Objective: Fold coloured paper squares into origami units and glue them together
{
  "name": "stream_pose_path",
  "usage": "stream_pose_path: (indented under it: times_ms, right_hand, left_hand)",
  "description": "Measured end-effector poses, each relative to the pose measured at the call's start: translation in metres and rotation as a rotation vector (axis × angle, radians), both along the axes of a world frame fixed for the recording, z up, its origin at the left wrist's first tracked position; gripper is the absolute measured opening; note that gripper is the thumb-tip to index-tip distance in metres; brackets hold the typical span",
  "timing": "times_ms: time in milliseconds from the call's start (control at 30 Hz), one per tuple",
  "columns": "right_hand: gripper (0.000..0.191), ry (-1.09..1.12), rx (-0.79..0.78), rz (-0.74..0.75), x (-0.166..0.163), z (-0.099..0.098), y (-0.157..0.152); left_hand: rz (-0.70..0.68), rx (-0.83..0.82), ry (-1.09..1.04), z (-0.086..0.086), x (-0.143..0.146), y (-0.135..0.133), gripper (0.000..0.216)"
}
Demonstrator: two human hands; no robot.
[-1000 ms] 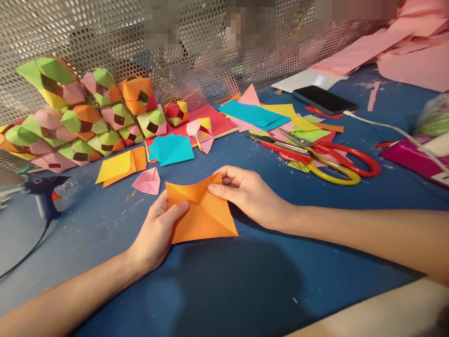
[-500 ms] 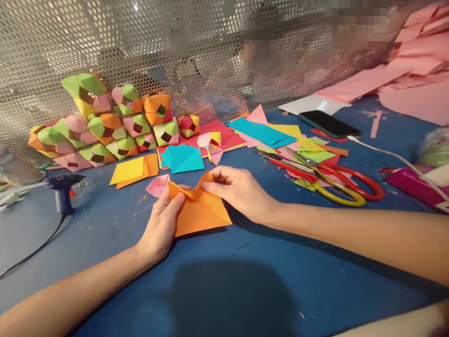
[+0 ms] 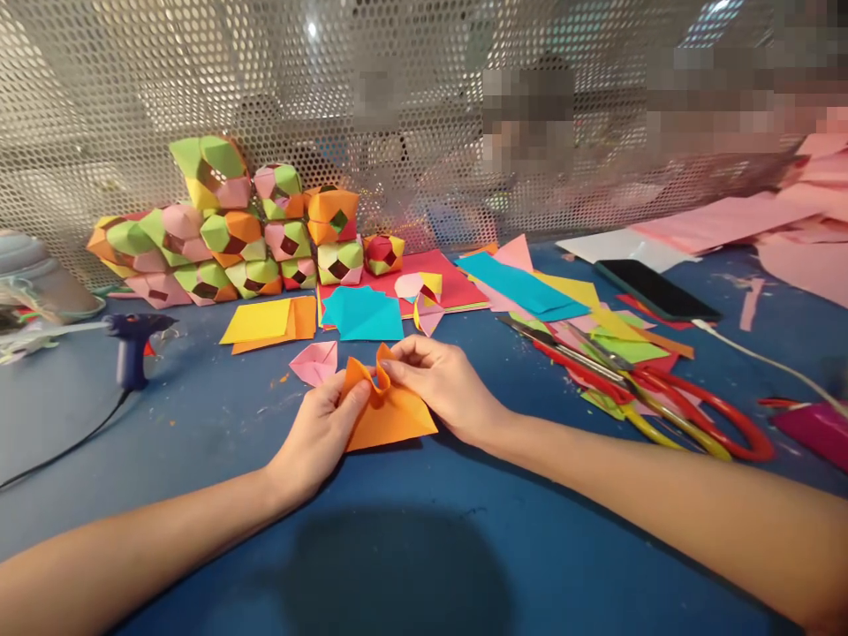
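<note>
An orange sheet of paper point(image 3: 390, 424) is held between my two hands just above the blue table. My left hand point(image 3: 324, 424) pinches its left upper side, thumb on top. My right hand point(image 3: 441, 380) grips the upper right part between thumb and fingers. Between the thumbs the paper's far edge buckles into a curved fold, while its near edge stays flat. Just beyond my left hand lies a small folded pink paper piece point(image 3: 314, 363). Farther back are a stack of blue papers point(image 3: 364, 314) and yellow sheets point(image 3: 257, 321) over orange ones.
Folded paper balls point(image 3: 231, 237) are stacked against the perforated metal screen point(image 3: 424, 115). A glue gun point(image 3: 132, 344) stands at left with its cord. Scissors point(image 3: 702, 415) lie at right over paper scraps, near a phone point(image 3: 655, 289) on a white cable. Pink paper point(image 3: 722, 221) fills the far right.
My hands have come closer together, and the orange paper's far edge has bunched into a deeper fold. The camera view has shifted, moving the background rightward.
</note>
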State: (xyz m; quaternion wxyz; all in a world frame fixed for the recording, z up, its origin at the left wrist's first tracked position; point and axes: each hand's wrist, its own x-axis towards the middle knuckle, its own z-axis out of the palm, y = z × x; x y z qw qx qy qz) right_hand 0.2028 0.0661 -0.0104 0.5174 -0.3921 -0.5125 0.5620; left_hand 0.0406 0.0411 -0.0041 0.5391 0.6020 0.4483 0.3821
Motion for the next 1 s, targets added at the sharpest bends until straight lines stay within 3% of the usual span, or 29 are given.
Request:
stream_pose_path:
  times_ms: [333, 667, 833, 1000]
  right_hand:
    - [0.028, -0.067, 0.055, 0.100, -0.001, 0.008, -0.010]
    - [0.022, -0.320, 0.210, 0.132, 0.004, 0.020, -0.023]
    - [0.012, -0.509, 0.319, 0.020, 0.002, 0.018, -0.026]
    - [0.006, -0.557, 0.342, -0.033, 0.002, 0.016, -0.025]
  left_hand:
    - [-0.015, 0.037, 0.100, 0.003, -0.001, -0.002, 0.029]
    - [0.014, 0.001, 0.059, 0.003, 0.000, -0.003, 0.029]
    - [0.023, 0.007, 0.057, 0.002, -0.001, -0.003, 0.029]
    - [0.065, 0.035, 0.086, 0.002, -0.001, -0.002, 0.027]
